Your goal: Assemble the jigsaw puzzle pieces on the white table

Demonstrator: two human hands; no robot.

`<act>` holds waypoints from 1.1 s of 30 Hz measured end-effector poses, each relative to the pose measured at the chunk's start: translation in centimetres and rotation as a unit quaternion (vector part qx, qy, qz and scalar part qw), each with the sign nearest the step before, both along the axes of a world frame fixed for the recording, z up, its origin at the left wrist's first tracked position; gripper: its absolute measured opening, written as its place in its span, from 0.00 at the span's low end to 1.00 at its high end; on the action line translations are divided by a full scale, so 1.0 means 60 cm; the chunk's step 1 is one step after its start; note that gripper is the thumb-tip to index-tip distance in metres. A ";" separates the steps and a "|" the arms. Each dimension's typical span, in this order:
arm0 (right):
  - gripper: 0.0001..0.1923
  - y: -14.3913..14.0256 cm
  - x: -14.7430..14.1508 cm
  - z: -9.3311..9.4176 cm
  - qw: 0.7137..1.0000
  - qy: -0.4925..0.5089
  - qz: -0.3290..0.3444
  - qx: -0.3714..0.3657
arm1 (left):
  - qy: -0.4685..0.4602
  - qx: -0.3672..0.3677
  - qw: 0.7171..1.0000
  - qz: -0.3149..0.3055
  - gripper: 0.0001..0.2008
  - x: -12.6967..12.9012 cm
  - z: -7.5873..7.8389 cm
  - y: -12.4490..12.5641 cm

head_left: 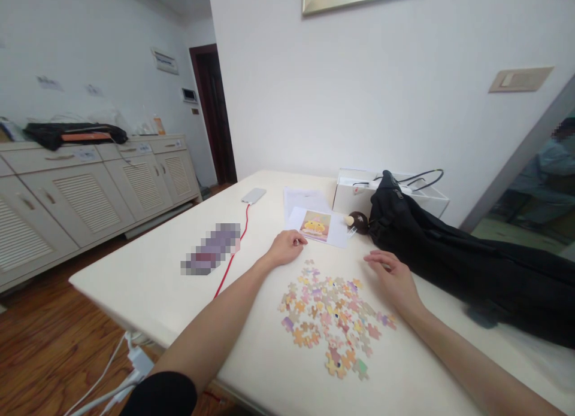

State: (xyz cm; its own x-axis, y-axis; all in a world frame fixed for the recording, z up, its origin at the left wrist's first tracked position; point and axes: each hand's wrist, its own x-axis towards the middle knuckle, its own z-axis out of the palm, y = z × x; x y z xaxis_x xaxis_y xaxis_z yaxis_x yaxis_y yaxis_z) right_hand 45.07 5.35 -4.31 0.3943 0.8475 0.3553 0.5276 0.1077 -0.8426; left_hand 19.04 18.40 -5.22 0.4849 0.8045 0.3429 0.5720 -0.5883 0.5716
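A person's left hand (287, 247) rests loosely curled on a white table (148, 278) at centre frame, fingertips just beside a picture card (315, 225), while the right hand (393, 277) lies flat and open, holding nothing, at the right edge of a loose scatter of pastel puzzle pieces (335, 317) in the lower centre. The pieces appear unjoined, so the work looks to be at its sorting stage; the next move likely calls for picking out a single piece and checking it against the card. A black jacket (471, 263) sprawls at right, a white box (359, 191) behind it, a phone (254, 195) on a red cable (233, 254) to the left.
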 end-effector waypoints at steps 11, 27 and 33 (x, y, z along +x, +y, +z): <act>0.12 0.002 0.002 0.000 1.000 -0.015 0.005 -0.004 | 0.005 -0.010 1.000 0.007 0.16 0.001 -0.001 0.000; 0.11 0.003 0.001 -0.003 1.000 -0.020 0.010 0.002 | -0.009 -0.015 1.000 0.006 0.16 0.001 -0.009 0.008; 0.11 0.003 0.003 -0.005 0.999 -0.032 0.017 0.007 | -0.019 -0.014 1.000 0.003 0.16 0.002 -0.010 0.009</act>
State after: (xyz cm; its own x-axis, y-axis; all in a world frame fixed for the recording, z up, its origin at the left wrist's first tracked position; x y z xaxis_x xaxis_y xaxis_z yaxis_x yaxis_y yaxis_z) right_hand 45.27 5.55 -4.60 0.3424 0.8549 0.3897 0.5756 0.1370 -0.8062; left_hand 19.14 18.95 -5.80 0.4671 0.8166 0.3390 0.5525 -0.5689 0.6092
